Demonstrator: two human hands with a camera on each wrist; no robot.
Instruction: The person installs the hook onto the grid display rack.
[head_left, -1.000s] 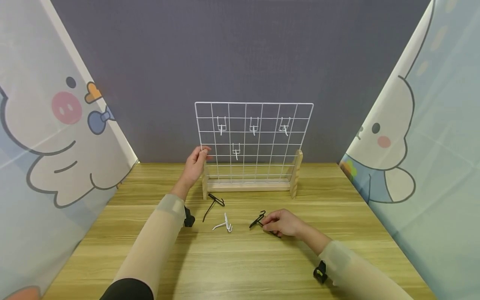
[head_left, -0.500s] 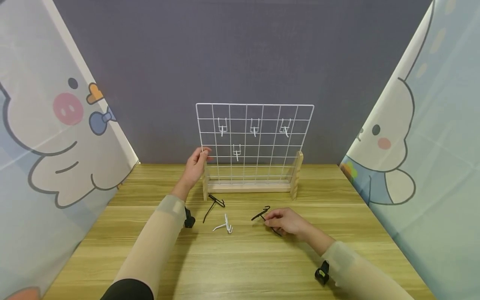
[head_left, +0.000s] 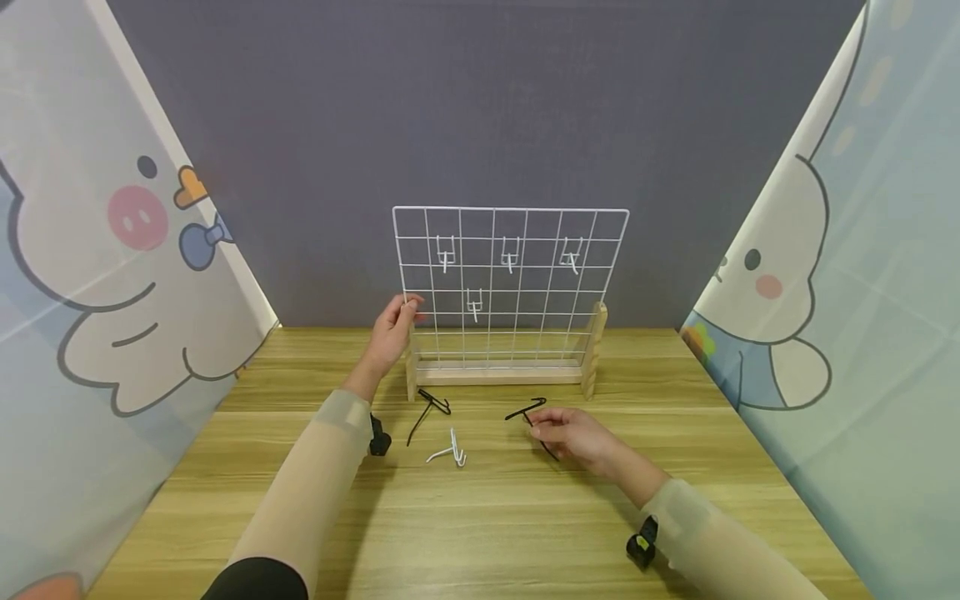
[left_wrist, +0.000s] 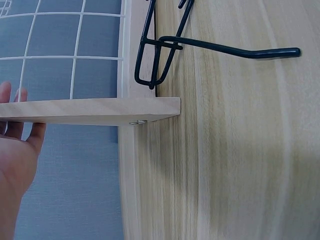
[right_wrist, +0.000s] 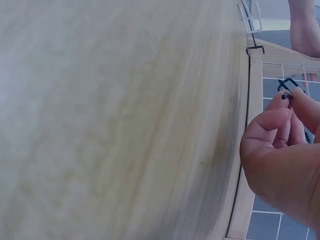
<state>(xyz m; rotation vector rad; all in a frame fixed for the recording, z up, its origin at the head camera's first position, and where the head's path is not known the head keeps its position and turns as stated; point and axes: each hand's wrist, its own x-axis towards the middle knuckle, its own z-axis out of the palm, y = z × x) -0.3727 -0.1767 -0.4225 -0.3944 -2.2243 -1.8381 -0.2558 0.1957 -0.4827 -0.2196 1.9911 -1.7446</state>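
Observation:
A white wire grid panel [head_left: 510, 208] stands upright in a wooden stand [head_left: 498, 377]. My left hand [head_left: 390, 332] grips the stand's left post at the panel's edge; the left wrist view has its fingers on both sides of the post [left_wrist: 90, 111]. Over the table, right of centre, my right hand [head_left: 581, 437] pinches a black display hook [head_left: 525, 409] by its prong between thumb and fingers. The hook's crossbar points up and toward the panel. Several white hooks hang on the grid, among them one upper left [head_left: 446, 257] and one lower [head_left: 475, 306].
Another black hook [head_left: 432, 402] lies on the table before the stand's left post. A white hook [head_left: 454, 452] lies nearer, left of centre. A dark backdrop [head_left: 480, 108] rises behind, with printed cloths [head_left: 150, 350] at the sides.
My right hand has lifted the black hook slightly and moved it toward the panel, its crossbar tilting flatter. The left hand stays on the post.

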